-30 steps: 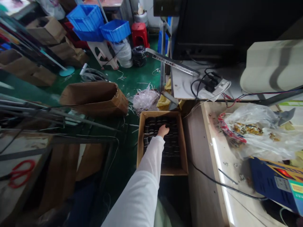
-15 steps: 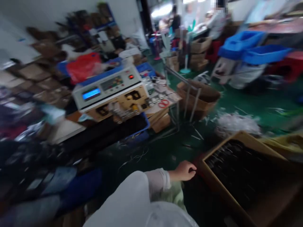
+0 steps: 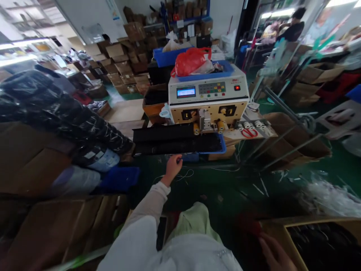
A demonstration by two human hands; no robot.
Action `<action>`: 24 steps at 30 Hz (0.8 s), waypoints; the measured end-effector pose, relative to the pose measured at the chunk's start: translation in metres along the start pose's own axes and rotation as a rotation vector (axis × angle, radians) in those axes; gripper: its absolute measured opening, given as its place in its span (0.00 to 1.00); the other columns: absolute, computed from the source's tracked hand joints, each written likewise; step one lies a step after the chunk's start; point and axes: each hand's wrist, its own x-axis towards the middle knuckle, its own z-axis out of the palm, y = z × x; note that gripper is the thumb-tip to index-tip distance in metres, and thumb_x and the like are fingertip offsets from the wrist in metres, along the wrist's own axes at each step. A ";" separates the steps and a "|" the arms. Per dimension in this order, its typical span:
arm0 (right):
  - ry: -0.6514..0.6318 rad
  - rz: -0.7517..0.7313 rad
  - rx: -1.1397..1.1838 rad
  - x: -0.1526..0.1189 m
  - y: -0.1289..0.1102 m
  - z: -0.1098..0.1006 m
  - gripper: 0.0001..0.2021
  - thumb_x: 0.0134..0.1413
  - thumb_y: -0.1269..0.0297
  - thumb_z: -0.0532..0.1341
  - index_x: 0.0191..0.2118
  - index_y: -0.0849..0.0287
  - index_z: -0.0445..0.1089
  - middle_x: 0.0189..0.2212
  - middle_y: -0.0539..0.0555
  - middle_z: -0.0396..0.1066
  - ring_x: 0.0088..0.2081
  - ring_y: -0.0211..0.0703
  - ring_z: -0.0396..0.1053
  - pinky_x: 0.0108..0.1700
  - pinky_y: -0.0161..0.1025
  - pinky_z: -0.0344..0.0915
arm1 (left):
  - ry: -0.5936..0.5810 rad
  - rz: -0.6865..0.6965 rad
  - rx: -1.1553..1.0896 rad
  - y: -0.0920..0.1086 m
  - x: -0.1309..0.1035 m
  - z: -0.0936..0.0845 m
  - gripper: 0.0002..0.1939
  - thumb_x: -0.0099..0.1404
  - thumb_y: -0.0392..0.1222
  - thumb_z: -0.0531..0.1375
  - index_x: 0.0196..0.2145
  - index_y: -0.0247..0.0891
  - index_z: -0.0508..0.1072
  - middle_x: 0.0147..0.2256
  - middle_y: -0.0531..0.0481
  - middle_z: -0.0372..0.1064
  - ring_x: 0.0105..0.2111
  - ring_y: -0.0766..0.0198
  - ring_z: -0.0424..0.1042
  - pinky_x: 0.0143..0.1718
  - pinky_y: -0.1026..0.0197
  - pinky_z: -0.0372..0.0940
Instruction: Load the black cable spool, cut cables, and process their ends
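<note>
My left hand (image 3: pixel 173 167) is curled closed in front of the black tray (image 3: pixel 160 146) of a white machine (image 3: pixel 203 90). A small dark spot shows between its fingers, too small to name. At the bottom right, my right hand (image 3: pixel 275 254) is partly in view and blurred, its fingers stretched out beside a cardboard box (image 3: pixel 293 241). Coiled black items (image 3: pixel 324 241) lie inside that box. The machine has a lit blue display, coloured buttons and a red-lit switch. Metal and yellow rollers project from its front, above the tray.
A red plastic bag (image 3: pixel 191 60) sits on the machine. Red-handled scissors (image 3: pixel 249 133) and white spools lie to its right. Black-wrapped rolls (image 3: pixel 64 105) and a blue bin (image 3: pixel 121 178) stand left. Metal rails (image 3: pixel 282 109), clear plastic scraps (image 3: pixel 329 195) and loose wires occupy the right and the floor.
The view has swung right to left, bringing the machine toward the middle. My left hand has moved from beside the cardboard box to the front of the black tray. My right hand has come into view.
</note>
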 end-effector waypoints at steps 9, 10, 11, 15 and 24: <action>-0.179 -0.542 -0.177 0.154 -0.192 0.128 0.13 0.57 0.60 0.55 0.43 0.56 0.72 0.40 0.57 0.74 0.43 0.48 0.72 0.48 0.45 0.67 | -0.235 -0.110 0.181 -0.037 0.104 -0.020 0.13 0.59 0.38 0.61 0.44 0.42 0.75 0.42 0.48 0.75 0.44 0.58 0.72 0.45 0.60 0.65; -0.162 -0.569 -0.237 0.168 -0.210 0.140 0.12 0.56 0.62 0.56 0.43 0.57 0.72 0.41 0.57 0.74 0.46 0.49 0.70 0.50 0.45 0.66 | -0.269 -0.114 0.191 -0.040 0.109 -0.018 0.14 0.59 0.39 0.61 0.44 0.43 0.75 0.43 0.49 0.75 0.44 0.58 0.72 0.45 0.61 0.65; -0.155 -0.585 -0.294 0.181 -0.226 0.153 0.12 0.57 0.64 0.56 0.44 0.57 0.72 0.43 0.58 0.73 0.48 0.50 0.68 0.51 0.45 0.65 | -0.297 -0.118 0.201 -0.043 0.114 -0.015 0.13 0.60 0.39 0.61 0.44 0.43 0.75 0.44 0.49 0.74 0.45 0.58 0.72 0.45 0.61 0.64; -0.158 -0.555 -0.475 0.217 -0.266 0.193 0.13 0.56 0.67 0.58 0.47 0.58 0.72 0.46 0.59 0.70 0.49 0.50 0.64 0.51 0.42 0.61 | -0.361 -0.118 0.230 -0.049 0.127 -0.014 0.12 0.63 0.39 0.56 0.43 0.43 0.75 0.45 0.49 0.74 0.47 0.58 0.72 0.44 0.61 0.63; -0.243 -0.525 -0.515 0.246 -0.294 0.217 0.08 0.55 0.68 0.58 0.39 0.56 0.73 0.42 0.54 0.70 0.46 0.46 0.66 0.44 0.37 0.61 | -0.499 -0.039 0.324 -0.088 0.149 -0.048 0.10 0.63 0.34 0.52 0.34 0.40 0.74 0.37 0.48 0.77 0.39 0.60 0.75 0.37 0.64 0.61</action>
